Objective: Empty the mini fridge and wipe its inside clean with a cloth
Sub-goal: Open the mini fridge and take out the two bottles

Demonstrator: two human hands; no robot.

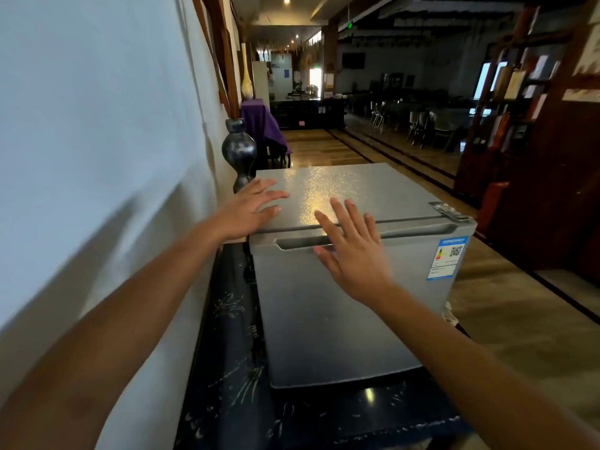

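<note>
the grey mini fridge (341, 303) sits with its door closed on the dark patterned counter (227, 368), close to the counter's wall-side edge. the left hand (250, 211) lies at the fridge top's left rear corner, fingers spread and straight. the right hand (352, 251) hovers over the door's recessed handle (292, 244), fingers straight and apart, holding nothing. a dark vase (239, 151) stands behind the fridge by the white wall (97, 125).

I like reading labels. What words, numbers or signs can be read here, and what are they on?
None can be read.
Sticker on the fridge door: blue header, coloured bars, QR code; print too small.
Green ceiling sign: blurred.
Papers on the far wall: too far.
</note>
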